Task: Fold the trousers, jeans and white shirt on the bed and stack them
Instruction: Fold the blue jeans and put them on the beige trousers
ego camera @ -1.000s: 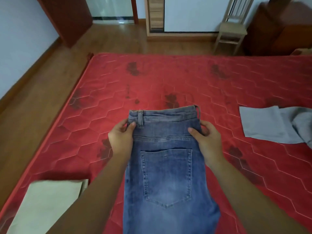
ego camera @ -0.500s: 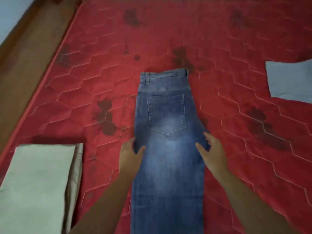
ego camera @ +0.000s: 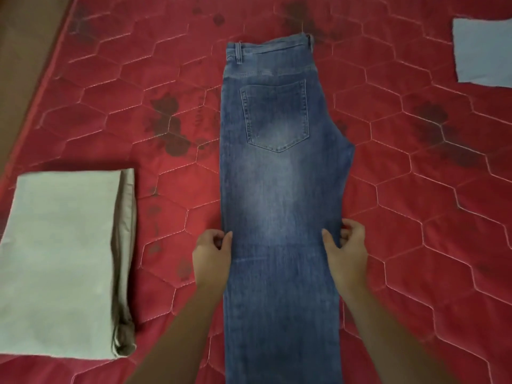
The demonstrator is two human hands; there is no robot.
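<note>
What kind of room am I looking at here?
Probably a bedroom: a red quilted mattress fills the view, with jeans and folded beige trousers laid on it, and wooden floor beside it.

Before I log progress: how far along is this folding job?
Done: the beige trousers lie folded at left. In hand: the left hand and right hand pinch the edges of the jeans, halved lengthwise. Left: shortening the jeans, the pale garment, stacking.

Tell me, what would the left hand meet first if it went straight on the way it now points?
The jeans: the left hand pinches their left edge and points away from the person, slightly rightward, so it would likely slide onto the denim toward the back pocket.
</note>
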